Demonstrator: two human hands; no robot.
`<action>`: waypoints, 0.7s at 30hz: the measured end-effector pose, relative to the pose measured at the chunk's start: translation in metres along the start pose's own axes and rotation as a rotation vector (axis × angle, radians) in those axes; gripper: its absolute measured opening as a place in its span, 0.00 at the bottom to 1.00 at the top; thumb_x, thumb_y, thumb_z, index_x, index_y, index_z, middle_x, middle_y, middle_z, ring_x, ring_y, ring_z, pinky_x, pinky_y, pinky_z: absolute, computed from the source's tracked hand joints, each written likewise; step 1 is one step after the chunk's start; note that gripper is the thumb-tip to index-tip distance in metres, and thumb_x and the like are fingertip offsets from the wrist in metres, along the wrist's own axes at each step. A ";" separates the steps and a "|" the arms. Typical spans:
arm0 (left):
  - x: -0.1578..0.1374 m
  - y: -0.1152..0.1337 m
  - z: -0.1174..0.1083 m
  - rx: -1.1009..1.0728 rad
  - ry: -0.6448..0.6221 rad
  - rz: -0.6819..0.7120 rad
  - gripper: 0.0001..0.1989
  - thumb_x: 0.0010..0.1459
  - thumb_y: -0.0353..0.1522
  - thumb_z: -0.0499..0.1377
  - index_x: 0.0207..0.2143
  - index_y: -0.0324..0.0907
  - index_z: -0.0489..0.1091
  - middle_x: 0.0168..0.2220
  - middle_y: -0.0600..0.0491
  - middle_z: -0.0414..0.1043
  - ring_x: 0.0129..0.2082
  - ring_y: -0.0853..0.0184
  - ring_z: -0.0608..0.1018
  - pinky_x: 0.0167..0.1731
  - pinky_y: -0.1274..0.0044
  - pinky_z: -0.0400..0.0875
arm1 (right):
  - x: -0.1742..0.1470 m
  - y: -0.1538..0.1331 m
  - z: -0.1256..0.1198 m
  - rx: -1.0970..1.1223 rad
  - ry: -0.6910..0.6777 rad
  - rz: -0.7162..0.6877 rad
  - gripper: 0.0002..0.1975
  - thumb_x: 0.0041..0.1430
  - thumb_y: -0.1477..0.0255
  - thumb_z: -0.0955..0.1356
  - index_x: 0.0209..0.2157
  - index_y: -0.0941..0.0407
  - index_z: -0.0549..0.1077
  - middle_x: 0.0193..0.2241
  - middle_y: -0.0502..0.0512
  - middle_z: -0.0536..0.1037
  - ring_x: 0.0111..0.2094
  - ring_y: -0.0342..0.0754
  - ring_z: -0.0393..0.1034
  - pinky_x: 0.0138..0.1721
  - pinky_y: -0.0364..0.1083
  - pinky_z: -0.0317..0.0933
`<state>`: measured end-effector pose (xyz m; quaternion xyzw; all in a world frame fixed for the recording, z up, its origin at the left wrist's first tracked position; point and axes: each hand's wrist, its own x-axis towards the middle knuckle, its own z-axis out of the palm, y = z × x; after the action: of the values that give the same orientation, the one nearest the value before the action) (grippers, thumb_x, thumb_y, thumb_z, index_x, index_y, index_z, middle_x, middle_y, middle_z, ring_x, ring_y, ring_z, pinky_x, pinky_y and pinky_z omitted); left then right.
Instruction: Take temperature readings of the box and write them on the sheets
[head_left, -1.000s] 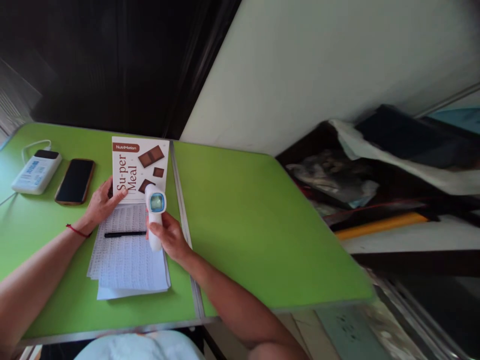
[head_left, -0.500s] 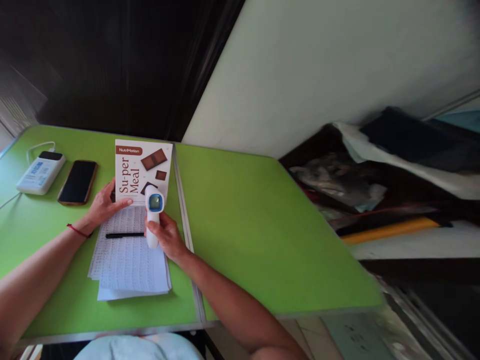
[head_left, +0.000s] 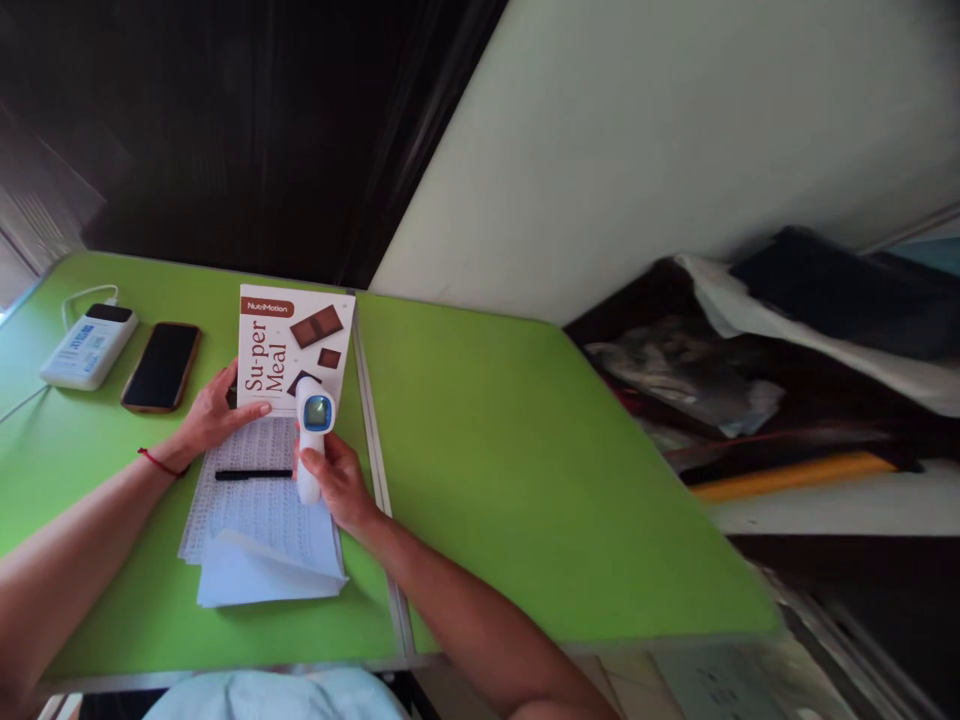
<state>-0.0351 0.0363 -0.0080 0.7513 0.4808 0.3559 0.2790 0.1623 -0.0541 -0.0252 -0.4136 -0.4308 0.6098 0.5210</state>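
My right hand [head_left: 339,482] grips a white infrared thermometer [head_left: 312,430] by its handle, its lit blue display facing me and its head over the lower edge of a white "Su-per Meal" packet [head_left: 294,346]. My left hand [head_left: 214,414] rests with fingers on the packet's lower left corner; a red string circles that wrist. Below the packet lies a stack of printed sheets [head_left: 259,525] with a black pen [head_left: 251,475] across it. The near corner of the top sheet curls upward.
A green table [head_left: 487,450] has a metal seam just right of the papers. At its left end lie a dark phone [head_left: 161,365] and a white power bank [head_left: 90,345] with a cable. Dark cluttered bags and a yellow bar [head_left: 787,475] lie right of the table.
The near corner of the top sheet has lifted and curled. Both hands kept their places on the packet and the thermometer; the view shifted slightly.
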 end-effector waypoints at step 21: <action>0.000 0.001 -0.001 0.002 0.006 0.079 0.32 0.52 0.52 0.61 0.54 0.43 0.65 0.47 0.46 0.73 0.44 0.55 0.76 0.45 0.63 0.72 | -0.001 -0.005 0.001 0.007 0.006 0.021 0.18 0.47 0.56 0.71 0.32 0.54 0.67 0.23 0.45 0.65 0.22 0.40 0.59 0.23 0.42 0.54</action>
<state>-0.0352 0.0361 -0.0071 0.7689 0.4519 0.3684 0.2623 0.1629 -0.0544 -0.0197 -0.4183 -0.4227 0.6156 0.5171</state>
